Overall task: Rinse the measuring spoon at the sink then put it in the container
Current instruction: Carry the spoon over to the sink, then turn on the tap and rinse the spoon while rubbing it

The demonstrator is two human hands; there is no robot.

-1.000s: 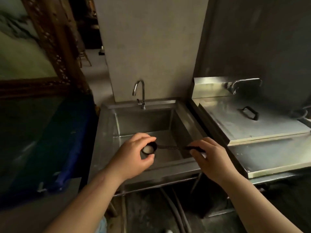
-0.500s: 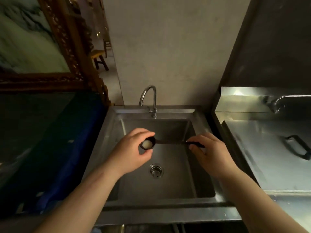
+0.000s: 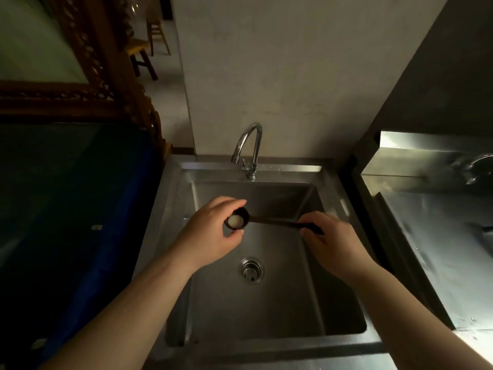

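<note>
A black measuring spoon (image 3: 269, 221) with a long handle is held level over the steel sink (image 3: 344, 206). Its round bowl holds something pale and whitish. My left hand (image 3: 213, 233) cups the bowl end between thumb and fingers. My right hand (image 3: 330, 241) pinches the far end of the handle. Both hands hover above the basin, in front of the curved chrome tap (image 3: 249, 148). No water runs from the tap. The drain (image 3: 250, 269) lies below and between my hands. No container is in view.
A steel counter (image 3: 437, 236) with a raised back stands to the right of the sink. A dark blue-edged surface (image 3: 80, 209) fills the left. A carved wooden frame (image 3: 88, 62) leans behind it. A plain wall rises behind the tap, with stools in a passage beyond.
The view has moved closer and tilted down over the sink, so the whole basin and drain show. Both hands keep the same hold on the spoon, now over the basin's middle.
</note>
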